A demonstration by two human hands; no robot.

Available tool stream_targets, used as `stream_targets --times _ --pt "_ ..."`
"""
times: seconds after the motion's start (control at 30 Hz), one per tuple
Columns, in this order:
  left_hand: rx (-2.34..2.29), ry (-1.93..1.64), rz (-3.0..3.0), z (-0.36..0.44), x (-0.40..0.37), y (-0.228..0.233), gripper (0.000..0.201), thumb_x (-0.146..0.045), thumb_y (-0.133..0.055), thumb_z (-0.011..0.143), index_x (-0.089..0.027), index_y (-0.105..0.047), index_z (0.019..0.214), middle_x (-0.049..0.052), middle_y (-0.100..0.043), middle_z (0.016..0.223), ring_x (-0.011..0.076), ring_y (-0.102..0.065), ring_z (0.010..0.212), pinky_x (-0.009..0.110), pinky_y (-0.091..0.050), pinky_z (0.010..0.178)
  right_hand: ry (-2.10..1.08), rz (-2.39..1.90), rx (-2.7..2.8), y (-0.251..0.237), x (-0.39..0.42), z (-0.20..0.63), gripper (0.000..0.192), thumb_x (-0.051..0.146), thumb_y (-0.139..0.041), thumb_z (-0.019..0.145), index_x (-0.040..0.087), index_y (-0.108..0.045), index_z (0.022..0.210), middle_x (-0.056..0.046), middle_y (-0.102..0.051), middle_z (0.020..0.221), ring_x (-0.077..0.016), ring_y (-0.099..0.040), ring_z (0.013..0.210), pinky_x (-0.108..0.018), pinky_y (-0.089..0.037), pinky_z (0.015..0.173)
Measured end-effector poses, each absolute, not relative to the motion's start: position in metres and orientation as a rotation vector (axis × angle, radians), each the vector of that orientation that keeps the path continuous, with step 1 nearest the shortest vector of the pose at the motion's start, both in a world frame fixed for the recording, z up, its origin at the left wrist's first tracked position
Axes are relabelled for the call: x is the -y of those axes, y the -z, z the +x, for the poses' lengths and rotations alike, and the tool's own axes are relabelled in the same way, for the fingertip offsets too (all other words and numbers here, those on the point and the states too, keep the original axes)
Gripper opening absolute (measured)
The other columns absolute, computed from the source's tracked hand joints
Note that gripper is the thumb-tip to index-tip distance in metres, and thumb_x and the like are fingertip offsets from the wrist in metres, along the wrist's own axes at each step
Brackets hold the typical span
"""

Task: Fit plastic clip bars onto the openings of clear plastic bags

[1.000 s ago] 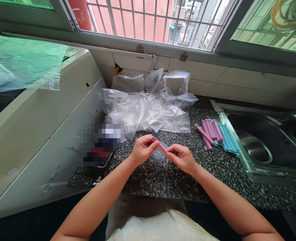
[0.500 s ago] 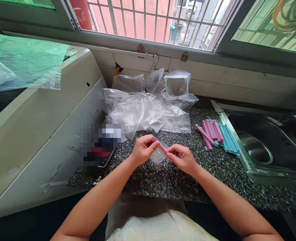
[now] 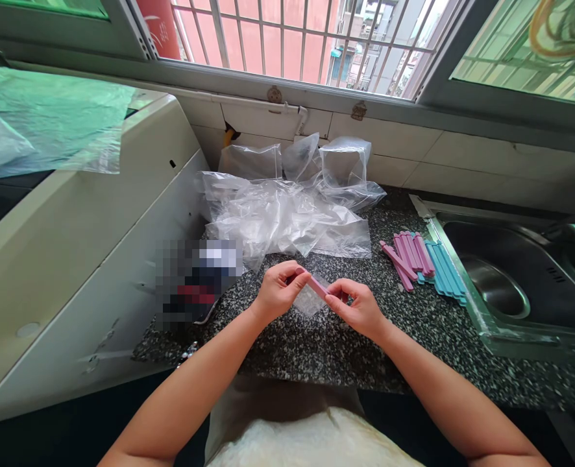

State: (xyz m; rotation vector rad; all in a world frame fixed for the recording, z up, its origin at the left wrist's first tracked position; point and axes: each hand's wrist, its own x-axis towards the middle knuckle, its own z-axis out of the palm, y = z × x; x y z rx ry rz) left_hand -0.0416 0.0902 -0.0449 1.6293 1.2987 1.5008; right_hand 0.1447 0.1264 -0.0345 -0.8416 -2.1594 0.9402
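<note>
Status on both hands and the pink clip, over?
Left hand and right hand pinching opposite ends of pink clip. Clear plastic beneath; whether clamped, can't tell. Nothing visibly in the way; clip pile off right.

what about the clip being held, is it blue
No, the held clip is pink, while the blue clips lie beside the sink.

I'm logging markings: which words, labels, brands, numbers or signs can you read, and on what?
No text can be read.
Red object, upper left: white marks, too small to read.
Held pink strip: no lettering visible.
Pixelated patch, left: obscured, nothing readable.
</note>
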Motion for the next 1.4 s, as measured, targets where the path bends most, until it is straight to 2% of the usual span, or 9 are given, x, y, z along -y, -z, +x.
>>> stream_targets --times 0.3,0.53,0.73,0.97,1.07,1.17,1.3,1.4 --pt "-1.375 -1.542 1.654 -0.036 -0.090 0.041 0.027 -0.034 -0.056 0.083 -0.014 -0.060 0.065 -0.001 -0.045 0.063 0.0097 -0.042 0.057 0.022 -0.034 0.052 -0.875 -0.924 2.169 0.033 -0.129 0.149 0.011 0.028 -0.059 0.080 0.017 -0.062 0.077 -0.003 -0.063 0.068 -0.0115 -0.053 0.059 -0.023 -0.043 0.052" --pt "-1.273 -1.407 1.602 -0.023 -0.093 0.023 0.022 -0.039 -0.065 0.075 -0.018 -0.064 0.076 0.000 -0.051 0.075 0.0112 -0.045 0.067 0.026 -0.041 0.064 -1.005 -0.921 2.130 0.010 -0.142 0.165 0.015 0.032 -0.059 0.079 0.017 -0.063 0.080 -0.001 -0.061 0.067 -0.0104 -0.051 0.055 -0.023 -0.042 0.050" --pt "-1.153 -1.299 1.298 0.002 -0.139 0.013 0.016 -0.030 -0.067 0.069 -0.015 -0.061 0.069 -0.002 -0.054 0.066 0.0082 -0.045 0.060 0.024 -0.039 0.059 -1.081 -0.968 1.924 -0.011 -0.176 0.184 0.026 0.042 -0.065 0.072 0.017 -0.062 0.078 0.000 -0.060 0.064 -0.0106 -0.054 0.056 -0.024 -0.045 0.053" --pt "-1.060 -1.321 1.071 0.062 -0.214 0.002 0.016 -0.021 -0.062 0.075 -0.013 -0.056 0.063 -0.006 -0.045 0.053 0.0049 -0.039 0.049 0.020 -0.034 0.051 -0.974 -1.183 1.722 -0.022 -0.235 0.217 0.030 0.041 -0.070 0.065 0.016 -0.063 0.079 0.001 -0.062 0.063 -0.0096 -0.054 0.052 -0.022 -0.045 0.049" --pt "-1.079 -1.269 1.038 0.088 -0.246 -0.003 0.012 -0.020 -0.061 0.077 -0.011 -0.057 0.070 -0.003 -0.052 0.058 0.0052 -0.045 0.050 0.021 -0.039 0.054 -0.990 -1.229 1.611 -0.019 -0.269 0.233 0.033 0.041 -0.073 0.060 0.015 -0.063 0.077 0.002 -0.060 0.058 -0.0083 -0.051 0.048 -0.021 -0.042 0.045" --pt "-1.116 -1.214 1.000 0.110 -0.276 -0.005 0.009 -0.015 -0.056 0.080 -0.009 -0.058 0.086 0.002 -0.061 0.069 0.0059 -0.052 0.053 0.021 -0.046 0.058 -1.018 -1.299 1.559 -0.013 -0.303 0.247 0.033 0.039 -0.074 0.058 0.014 -0.063 0.077 0.002 -0.060 0.057 -0.0078 -0.050 0.046 -0.020 -0.040 0.043" --pt "-1.254 -1.145 0.981 0.133 -0.316 0.004 0.030 -0.008 -0.052 0.080 -0.007 -0.052 0.111 0.008 -0.066 0.084 0.0081 -0.059 0.059 0.021 -0.049 0.061 -0.971 -1.495 1.528 -0.006 -0.341 0.260 0.023 0.032 -0.071 0.062 0.014 -0.060 0.071 0.003 -0.056 0.053 -0.0069 -0.049 0.044 -0.018 -0.038 0.042" --pt "-1.316 -1.128 1.000 0.143 -0.343 0.016 0.034 -0.006 -0.053 0.077 -0.007 -0.054 0.111 0.011 -0.067 0.093 0.0128 -0.064 0.070 0.022 -0.050 0.065 -0.932 -1.572 1.529 0.003 -0.366 0.264 0.015 0.025 -0.068 0.065 0.014 -0.057 0.063 0.003 -0.054 0.049 -0.0066 -0.047 0.042 -0.018 -0.035 0.041"
